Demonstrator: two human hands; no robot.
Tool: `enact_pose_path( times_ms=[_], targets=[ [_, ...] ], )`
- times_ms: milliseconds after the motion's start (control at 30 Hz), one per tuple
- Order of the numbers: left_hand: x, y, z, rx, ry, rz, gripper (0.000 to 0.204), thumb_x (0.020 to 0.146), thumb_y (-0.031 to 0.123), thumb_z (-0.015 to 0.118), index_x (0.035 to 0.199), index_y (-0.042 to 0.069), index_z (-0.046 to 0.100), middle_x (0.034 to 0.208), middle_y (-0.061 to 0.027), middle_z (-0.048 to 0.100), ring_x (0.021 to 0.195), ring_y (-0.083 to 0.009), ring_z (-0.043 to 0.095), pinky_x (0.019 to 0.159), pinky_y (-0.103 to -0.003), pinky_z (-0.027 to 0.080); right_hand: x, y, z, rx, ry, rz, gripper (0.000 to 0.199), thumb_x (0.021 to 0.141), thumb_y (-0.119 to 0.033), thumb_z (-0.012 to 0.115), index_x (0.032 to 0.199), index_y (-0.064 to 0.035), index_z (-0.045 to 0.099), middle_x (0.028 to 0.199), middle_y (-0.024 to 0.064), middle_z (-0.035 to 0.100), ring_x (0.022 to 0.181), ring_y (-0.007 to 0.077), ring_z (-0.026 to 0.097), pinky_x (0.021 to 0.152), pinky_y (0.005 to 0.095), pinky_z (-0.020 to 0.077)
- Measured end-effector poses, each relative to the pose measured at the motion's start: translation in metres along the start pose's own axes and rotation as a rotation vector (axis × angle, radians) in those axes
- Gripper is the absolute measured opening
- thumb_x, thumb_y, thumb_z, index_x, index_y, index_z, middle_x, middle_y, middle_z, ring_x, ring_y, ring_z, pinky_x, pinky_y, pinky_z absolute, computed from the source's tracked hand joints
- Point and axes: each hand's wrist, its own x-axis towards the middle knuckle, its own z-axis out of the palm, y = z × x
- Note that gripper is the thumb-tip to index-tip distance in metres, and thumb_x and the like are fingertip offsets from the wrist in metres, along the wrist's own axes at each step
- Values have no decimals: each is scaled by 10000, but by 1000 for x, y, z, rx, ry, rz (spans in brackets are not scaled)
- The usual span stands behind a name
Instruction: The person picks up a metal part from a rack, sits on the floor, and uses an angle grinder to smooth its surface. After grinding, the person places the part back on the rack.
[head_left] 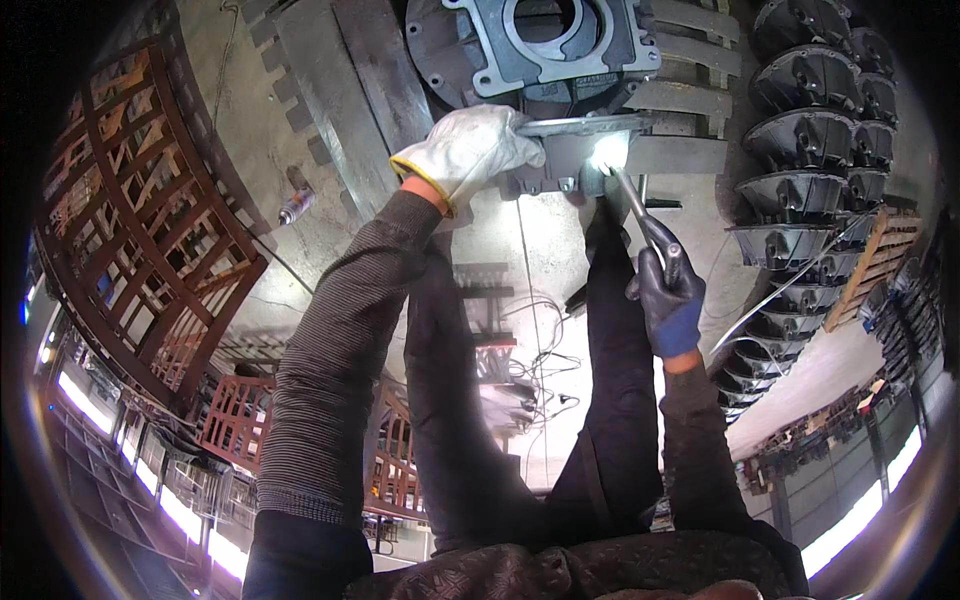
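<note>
My left hand (475, 155), in a white glove with a yellow cuff, is closed at the left end of a flat-edged grey metal casting (570, 160). My right hand (668, 298), in a dark and blue glove, grips a slim metal power tool with a long straight shaft (632, 195), its exact kind unclear. The tool's tip reaches the casting's right part, where a bright glare hides the contact. Just beyond stands a larger round housing (450, 60) topped by a light grey flanged plate (505, 62) with a big round opening.
Wooden pallet slats (690, 98) lie under and beside the housing. Stacked dark bell-shaped castings (800, 135) line the right. A brown metal rack (150, 220) stands at left, with a spray can (296, 206) on the floor near it. Cables (545, 340) tangle between my legs.
</note>
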Motion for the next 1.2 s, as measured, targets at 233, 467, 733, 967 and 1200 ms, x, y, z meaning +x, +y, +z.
enact_pose_path(
  times_ms=[233,467,733,967,1200],
  targets=[
    [-18,19,5,-167,-274,-183,547,835,555,738,978,31,799,852,-122,767,848,-292,746,851,-395,567,4,-17,-5,-604,-127,-83,474,985,-114,731,1448,-203,682,906,48,763,708,193,688,659,358,560],
    [-37,25,13,13,-248,-27,545,949,593,685,900,60,792,820,-110,769,857,-296,766,815,-430,593,26,-34,-19,-1115,-533,-182,368,917,-230,701,1285,-224,718,872,164,758,813,396,738,743,529,577],
    [-34,-16,58,148,360,450,262,842,320,785,832,65,727,773,-182,719,735,-365,718,729,-479,574,104,38,11,-918,-546,-56,189,1004,-218,645,943,-81,760,753,93,686,682,258,659,620,419,517],
    [-38,-12,46,190,158,352,109,874,159,727,949,82,714,886,-133,733,911,-310,753,789,-424,579,27,-9,28,280,39,561,173,1077,-214,645,1214,-124,698,590,-23,480,441,81,404,399,285,333],
    [-40,-7,43,99,123,286,108,873,182,734,926,89,715,840,-134,720,848,-326,737,766,-442,579,42,-29,-10,-651,-516,18,199,1014,-188,656,1180,-102,727,933,121,774,688,263,716,636,423,568]
  ],
)
